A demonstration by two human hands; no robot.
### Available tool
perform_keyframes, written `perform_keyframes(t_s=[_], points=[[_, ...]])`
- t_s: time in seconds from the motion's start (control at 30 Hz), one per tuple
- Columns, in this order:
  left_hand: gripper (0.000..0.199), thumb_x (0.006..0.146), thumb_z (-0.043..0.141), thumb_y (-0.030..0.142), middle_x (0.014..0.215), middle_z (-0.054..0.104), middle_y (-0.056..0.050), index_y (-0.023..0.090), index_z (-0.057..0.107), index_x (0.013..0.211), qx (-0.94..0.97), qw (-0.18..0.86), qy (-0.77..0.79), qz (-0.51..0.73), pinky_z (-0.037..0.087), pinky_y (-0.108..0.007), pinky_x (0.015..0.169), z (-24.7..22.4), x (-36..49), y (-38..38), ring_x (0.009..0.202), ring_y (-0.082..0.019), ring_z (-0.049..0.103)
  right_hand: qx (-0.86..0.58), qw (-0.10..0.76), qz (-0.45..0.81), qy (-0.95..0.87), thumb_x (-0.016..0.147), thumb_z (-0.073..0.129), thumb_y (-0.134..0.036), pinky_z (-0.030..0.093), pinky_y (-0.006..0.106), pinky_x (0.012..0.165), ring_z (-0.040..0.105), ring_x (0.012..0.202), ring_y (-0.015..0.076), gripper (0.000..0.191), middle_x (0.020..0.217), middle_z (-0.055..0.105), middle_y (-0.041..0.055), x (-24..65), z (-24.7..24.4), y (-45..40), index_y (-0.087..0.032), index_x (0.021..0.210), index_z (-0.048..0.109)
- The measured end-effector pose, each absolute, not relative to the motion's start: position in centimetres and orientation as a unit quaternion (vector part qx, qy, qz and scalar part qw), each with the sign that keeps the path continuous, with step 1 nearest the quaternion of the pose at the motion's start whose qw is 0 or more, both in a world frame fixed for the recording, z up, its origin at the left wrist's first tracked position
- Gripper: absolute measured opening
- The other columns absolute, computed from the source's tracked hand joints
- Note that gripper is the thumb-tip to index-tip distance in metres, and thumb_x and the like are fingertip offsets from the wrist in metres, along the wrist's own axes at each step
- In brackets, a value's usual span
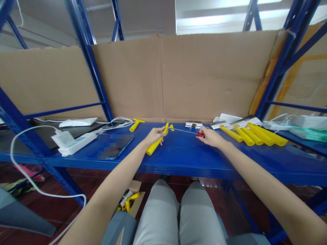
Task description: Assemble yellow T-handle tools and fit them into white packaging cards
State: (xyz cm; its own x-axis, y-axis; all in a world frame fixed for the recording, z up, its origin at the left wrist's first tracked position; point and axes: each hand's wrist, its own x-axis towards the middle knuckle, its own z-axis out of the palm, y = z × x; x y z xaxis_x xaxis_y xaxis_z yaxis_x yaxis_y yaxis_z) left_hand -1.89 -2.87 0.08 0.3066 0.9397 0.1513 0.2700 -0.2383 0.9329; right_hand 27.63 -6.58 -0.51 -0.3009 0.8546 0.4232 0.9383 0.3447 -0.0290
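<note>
My left hand (155,135) is closed around a yellow T-shaped plastic handle (154,147), its tube end pointing down toward the front edge of the shelf. In my right hand (211,136) is a screwdriver (200,135) with a red grip, held level. Its thin shaft reaches left to the head of the yellow handle, by a small yellow end piece (171,128); whether the tip touches it is too small to tell. Behind my left hand, another yellow T-shaped handle (137,124) lies near the cardboard.
Several yellow handles (251,134) lie at right beside white and black flat parts (236,119). A metal-edged piece (193,125) sits at the back. On the left are a phone (116,146), a power strip (78,143) and white cables. Below, a carton (136,204) holds yellow pieces.
</note>
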Motion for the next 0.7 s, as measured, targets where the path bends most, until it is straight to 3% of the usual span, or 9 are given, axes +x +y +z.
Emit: perform_keyframes(t_s=[0.1,0.33,0.53,0.7], points=[[0.071,0.076,0.065,0.011,0.050,0.055,0.005,0.003,0.038,0.141,0.681,0.431,0.443,0.392,0.047,-0.023,0.040,0.03,-1.91,-2.77,0.039,-0.010,0.053,-0.559,0.180,-0.125,-0.800,0.088,0.052,-0.030,0.039,0.026,0.061,0.064,0.074,0.0204,0.011,0.084,0.069,0.0082,27.55,-0.49,-6.62,-0.020,0.089,0.054],[0.067,0.078,0.059,0.006,0.053,0.056,0.004,0.003,0.038,0.141,0.670,0.423,0.464,0.396,0.046,-0.023,0.040,0.29,-1.67,-3.08,0.040,-0.010,0.052,-0.562,0.146,-0.108,-0.807,0.092,0.046,-0.034,0.039,0.027,0.065,0.065,0.080,0.0213,0.018,0.086,0.069,0.0080,26.78,-0.16,-7.23,-0.020,0.088,0.056],[0.068,0.077,0.060,0.008,0.052,0.055,0.004,0.003,0.038,0.141,0.671,0.429,0.455,0.398,0.046,-0.023,0.041,0.23,-1.89,-2.99,0.040,-0.010,0.051,-0.560,0.186,-0.056,-0.805,0.086,0.056,-0.032,0.039,0.025,0.059,0.063,0.068,0.0187,0.014,0.081,0.069,0.0058,26.71,-0.59,-6.95,-0.020,0.093,0.053],[0.065,0.078,0.058,0.006,0.050,0.055,0.004,0.003,0.040,0.140,0.681,0.415,0.456,0.396,0.045,-0.022,0.041,0.23,-1.93,-3.04,0.040,-0.010,0.051,-0.565,0.168,-0.114,-0.800,0.090,0.050,-0.035,0.039,0.027,0.060,0.065,0.073,0.0218,0.016,0.085,0.070,0.0084,26.70,-0.60,-7.06,-0.020,0.093,0.055]])
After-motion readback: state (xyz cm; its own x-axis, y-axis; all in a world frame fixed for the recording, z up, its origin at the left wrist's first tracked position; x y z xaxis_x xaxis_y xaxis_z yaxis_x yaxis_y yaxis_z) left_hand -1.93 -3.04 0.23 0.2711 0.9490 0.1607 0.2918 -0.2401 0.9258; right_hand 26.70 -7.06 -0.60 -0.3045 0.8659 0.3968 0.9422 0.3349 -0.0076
